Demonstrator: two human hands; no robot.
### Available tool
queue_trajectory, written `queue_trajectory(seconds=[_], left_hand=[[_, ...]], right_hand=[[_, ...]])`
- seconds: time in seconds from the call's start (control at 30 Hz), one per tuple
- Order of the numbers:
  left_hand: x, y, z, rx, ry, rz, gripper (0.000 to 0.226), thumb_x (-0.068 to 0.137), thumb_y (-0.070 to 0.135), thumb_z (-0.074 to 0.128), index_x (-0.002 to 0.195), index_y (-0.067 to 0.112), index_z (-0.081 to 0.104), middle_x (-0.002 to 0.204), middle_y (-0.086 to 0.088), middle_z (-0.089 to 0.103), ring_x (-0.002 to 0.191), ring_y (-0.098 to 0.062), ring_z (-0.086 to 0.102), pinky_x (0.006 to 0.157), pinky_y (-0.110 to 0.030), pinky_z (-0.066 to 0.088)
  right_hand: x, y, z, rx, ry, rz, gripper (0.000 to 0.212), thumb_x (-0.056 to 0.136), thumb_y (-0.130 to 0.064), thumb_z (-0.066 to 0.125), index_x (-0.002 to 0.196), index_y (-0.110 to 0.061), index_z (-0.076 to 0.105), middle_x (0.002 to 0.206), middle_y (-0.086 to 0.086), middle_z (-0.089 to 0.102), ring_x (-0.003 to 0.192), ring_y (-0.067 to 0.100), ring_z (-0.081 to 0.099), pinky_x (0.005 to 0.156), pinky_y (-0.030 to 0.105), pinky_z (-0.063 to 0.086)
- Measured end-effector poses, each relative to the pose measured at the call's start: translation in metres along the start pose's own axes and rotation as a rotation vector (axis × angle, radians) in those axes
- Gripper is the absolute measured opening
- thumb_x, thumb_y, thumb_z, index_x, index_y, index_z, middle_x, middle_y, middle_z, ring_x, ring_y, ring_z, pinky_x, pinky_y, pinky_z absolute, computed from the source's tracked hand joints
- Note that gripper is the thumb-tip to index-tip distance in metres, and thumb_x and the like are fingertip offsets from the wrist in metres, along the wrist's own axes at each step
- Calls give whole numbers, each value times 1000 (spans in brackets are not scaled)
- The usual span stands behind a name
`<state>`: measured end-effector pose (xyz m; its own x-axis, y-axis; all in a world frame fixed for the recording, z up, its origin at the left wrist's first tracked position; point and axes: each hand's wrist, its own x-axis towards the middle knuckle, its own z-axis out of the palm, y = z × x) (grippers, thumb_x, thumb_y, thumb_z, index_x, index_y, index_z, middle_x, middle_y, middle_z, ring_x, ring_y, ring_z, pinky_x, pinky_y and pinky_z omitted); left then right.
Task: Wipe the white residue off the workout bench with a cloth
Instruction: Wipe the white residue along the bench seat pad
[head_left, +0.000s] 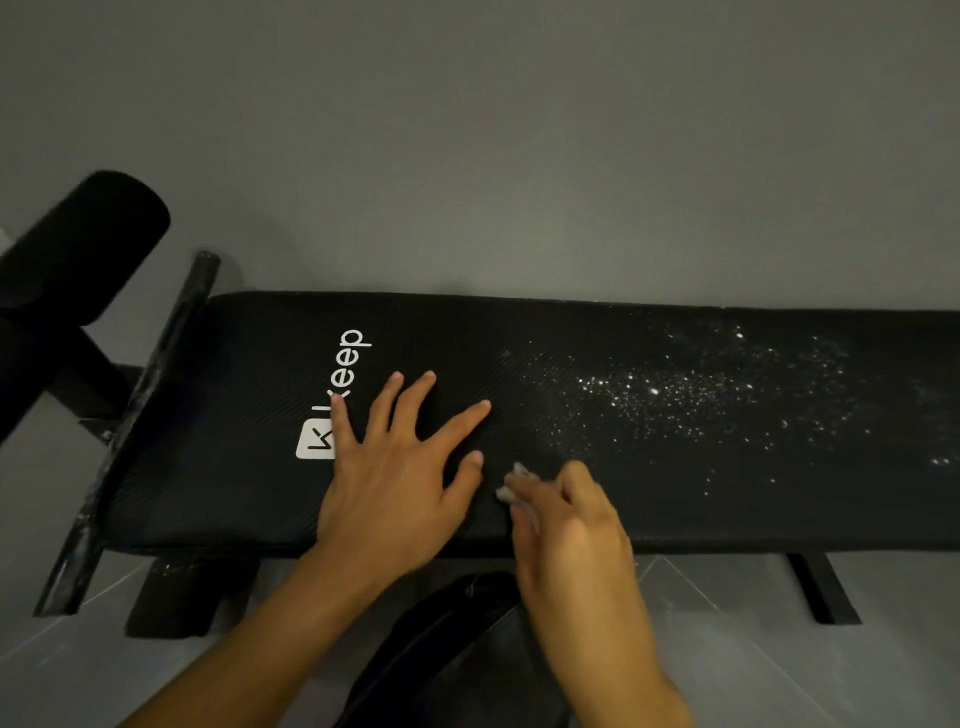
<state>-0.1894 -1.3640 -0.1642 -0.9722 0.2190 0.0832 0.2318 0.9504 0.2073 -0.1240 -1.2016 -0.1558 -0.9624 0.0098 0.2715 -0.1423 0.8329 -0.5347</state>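
Wiping begins: right hand (566, 525) pinches cloth (511, 483); left hand (395, 467) splayed flat on bench (234, 415). Next, sweep rightward across residue (675, 395).

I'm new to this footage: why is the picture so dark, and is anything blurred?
Head view: dim room light, so the black bench swallows detail; white residue glints brightly; right hand and cloth are motion-blurred; left hand is sharp; wide lens bends the edges.
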Motion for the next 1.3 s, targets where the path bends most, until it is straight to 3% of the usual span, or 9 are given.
queue_trajectory(seconds=[0.13, 0.27, 0.4, 0.53, 0.67, 0.9, 1.03, 1.17, 1.3], left_hand=[[1, 1, -1, -6, -2, -15, 59, 94, 66, 16, 152, 58, 23, 168, -2, 17, 157, -25, 4, 120, -69, 1], [0, 0, 0, -3, 14, -17, 57, 95, 65, 21, 151, 58, 28, 166, -2, 23, 156, -26, 9, 120, -69, 4], [0, -1, 0, -23, 11, -22, 58, 94, 65, 23, 151, 58, 29, 167, -1, 23, 156, -25, 10, 121, -68, 2], [1, -1, -2, -21, 0, -29, 58, 94, 66, 23, 151, 57, 30, 167, 0, 23, 157, -24, 9, 121, -68, 3], [1, 1, -3, -2, -17, -49, 57, 95, 65, 24, 151, 57, 29, 167, 0, 23, 157, -25, 9, 121, -68, 4], [3, 6, -1, 38, -17, -71, 59, 94, 64, 21, 152, 58, 22, 167, 2, 19, 157, -23, 6, 121, -68, 2], [5, 6, 1, 58, -37, -62, 59, 94, 63, 23, 153, 57, 21, 167, 0, 18, 157, -25, 4, 120, -70, 1], [6, 6, 0, 63, -45, -59, 60, 94, 62, 23, 154, 55, 19, 169, -1, 15, 157, -26, 2, 119, -70, 1], [5, 5, -3, 30, -55, -50, 63, 93, 63, 19, 156, 54, 13, 170, 0, 6, 157, -24, -5, 119, -68, -6]], right_hand=[[35, 9, 8, -67, 30, -2, 16, 95, -17, 62, 106, -12, 73, 94, 2, 53, 79, 25, 61, 71, 42, 56], [74, 8, 20, -111, 9, -7, 22, 93, -11, 61, 112, -11, 71, 103, 8, 54, 88, 28, 59, 81, 43, 53], [51, 12, 12, -53, -16, -30, 27, 96, -13, 60, 122, -11, 68, 108, 4, 55, 93, 22, 61, 84, 38, 55], [32, 18, 3, 30, -38, -44, 23, 96, -15, 62, 117, -12, 70, 104, 0, 56, 96, 20, 66, 81, 37, 59], [47, 17, 0, 10, -50, -45, 20, 96, -17, 61, 113, -13, 71, 98, 0, 53, 82, 20, 64, 74, 38, 59], [117, 17, 25, -43, -32, -29, 22, 98, -16, 57, 113, -7, 70, 109, 11, 54, 89, 28, 62, 80, 43, 55], [92, 15, 19, -67, -30, -54, 27, 97, -14, 58, 122, -10, 67, 110, 6, 55, 94, 23, 60, 84, 40, 55], [61, 12, 10, -83, -37, -53, 23, 94, -13, 63, 117, -13, 69, 97, 1, 52, 81, 19, 58, 75, 36, 55], [107, 16, 20, -115, -30, -43, 22, 97, -13, 58, 115, -13, 69, 104, 6, 51, 87, 24, 58, 80, 42, 54]])
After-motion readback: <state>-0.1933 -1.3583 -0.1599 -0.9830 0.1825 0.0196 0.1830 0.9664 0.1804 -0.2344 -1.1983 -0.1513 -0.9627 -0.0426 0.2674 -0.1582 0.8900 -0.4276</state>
